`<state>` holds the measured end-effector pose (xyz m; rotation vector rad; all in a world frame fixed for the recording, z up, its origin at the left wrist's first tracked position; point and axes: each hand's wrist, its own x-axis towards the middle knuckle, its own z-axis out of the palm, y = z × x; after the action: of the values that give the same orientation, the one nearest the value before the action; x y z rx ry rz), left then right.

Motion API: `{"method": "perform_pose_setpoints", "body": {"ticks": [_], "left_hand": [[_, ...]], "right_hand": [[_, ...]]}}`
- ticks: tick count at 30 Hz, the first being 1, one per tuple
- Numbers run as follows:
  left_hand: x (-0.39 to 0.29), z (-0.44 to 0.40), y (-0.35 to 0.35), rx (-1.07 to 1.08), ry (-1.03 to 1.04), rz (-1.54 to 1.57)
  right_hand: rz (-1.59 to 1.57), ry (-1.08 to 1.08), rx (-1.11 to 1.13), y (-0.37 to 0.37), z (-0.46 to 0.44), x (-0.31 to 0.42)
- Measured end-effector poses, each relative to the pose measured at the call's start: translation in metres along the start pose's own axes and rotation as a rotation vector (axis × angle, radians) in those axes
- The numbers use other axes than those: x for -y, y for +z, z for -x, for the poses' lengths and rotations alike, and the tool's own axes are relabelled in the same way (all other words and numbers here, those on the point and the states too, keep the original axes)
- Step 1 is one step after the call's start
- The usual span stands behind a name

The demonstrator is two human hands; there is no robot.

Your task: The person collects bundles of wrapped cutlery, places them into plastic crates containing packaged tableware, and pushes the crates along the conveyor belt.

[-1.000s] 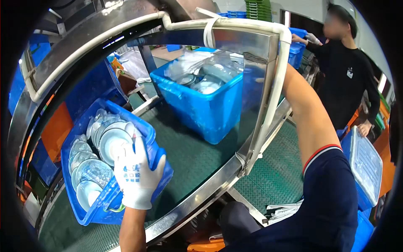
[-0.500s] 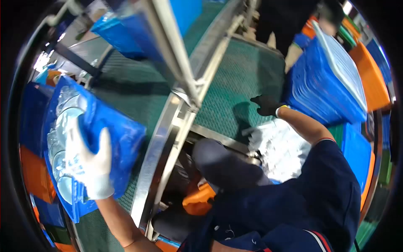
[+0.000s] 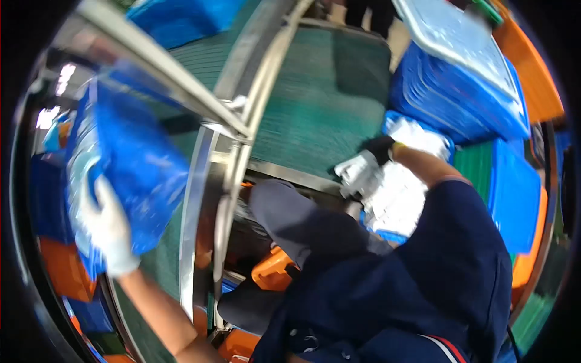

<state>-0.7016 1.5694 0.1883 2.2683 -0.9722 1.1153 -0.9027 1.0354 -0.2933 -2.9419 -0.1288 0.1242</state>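
Observation:
My left hand (image 3: 111,228), in a white glove, lies at the near edge of a tilted blue crate (image 3: 136,163) on the left; motion blur smears its fingers. Clear-wrapped dishes (image 3: 85,160) show along the crate's open side. My right hand (image 3: 376,151), in a black glove, is closed on a crumpled whitish plastic bundle (image 3: 358,174). Under and beside that hand, a blue tray (image 3: 393,236) holds a heap of white plastic packaging (image 3: 402,190).
A green textured belt (image 3: 327,103) runs behind a metal rail (image 3: 266,78). Stacked blue crates (image 3: 448,91) with a pale lid stand at the right, near orange crates (image 3: 529,66). Another person's legs (image 3: 369,15) show at the top.
The view has turned down and right. My right hand has gone from above the packaging to gripping a plastic bundle. My left hand stays at the blue crate, which looks more tilted.

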Motion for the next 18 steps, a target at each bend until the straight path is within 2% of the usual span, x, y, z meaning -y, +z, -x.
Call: {"method": "perform_pose_setpoints", "body": {"ticks": [1, 2, 3, 4, 5, 6, 7, 8, 9, 10, 11, 13, 14, 16, 18], "left_hand": [[0.008, -0.001, 0.013, -0.096, 0.029, -0.120], [-0.001, -0.009, 0.016, -0.131, 0.155, -0.072], [-0.007, -0.011, 0.017, -0.204, 0.231, -0.094], [-0.013, -0.018, 0.019, -0.249, 0.219, -0.147], [-0.011, -0.021, 0.023, -0.276, 0.205, -0.184], [-0.016, -0.021, 0.015, -0.211, 0.133, -0.095], [-0.017, -0.017, 0.006, -0.222, 0.124, -0.008], [0.001, -0.032, 0.031, -0.235, 0.192, -0.021], [0.003, -0.033, 0.032, -0.238, 0.190, -0.005], [0.005, -0.031, 0.031, -0.237, 0.187, 0.020], [0.004, -0.031, 0.031, -0.204, 0.166, 0.046], [0.009, -0.030, 0.030, -0.237, 0.204, 0.138], [0.020, -0.028, 0.036, -0.301, 0.229, 0.101], [0.027, -0.032, 0.034, -0.206, 0.182, 0.150], [0.049, -0.020, 0.027, -0.208, 0.187, 0.159]], "right_hand": [[-0.125, -0.024, 0.139, 0.042, -0.010, -0.045], [-0.006, 0.006, 0.021, -0.009, 0.010, 0.003], [0.033, 0.050, 0.063, -0.009, 0.012, 0.007], [0.090, 0.087, 0.089, -0.022, 0.015, 0.026], [0.117, -0.001, -0.013, -0.013, 0.016, 0.019], [0.178, -0.068, -0.207, -0.008, 0.023, 0.023], [0.278, 0.053, 0.009, -0.045, 0.030, 0.063], [0.141, -0.027, -0.031, -0.032, 0.023, 0.050], [0.197, 0.078, 0.068, -0.060, 0.024, 0.078], [0.156, -0.045, -0.116, -0.037, 0.025, 0.054], [0.149, -0.055, -0.147, -0.061, 0.031, 0.074], [0.177, 0.162, -0.021, -0.045, 0.033, 0.062], [0.059, 0.139, -0.192, -0.042, 0.041, 0.057], [0.140, 0.538, 0.099, -0.060, 0.041, 0.054], [-0.128, 0.557, -0.196, -0.064, 0.053, 0.047]]}}
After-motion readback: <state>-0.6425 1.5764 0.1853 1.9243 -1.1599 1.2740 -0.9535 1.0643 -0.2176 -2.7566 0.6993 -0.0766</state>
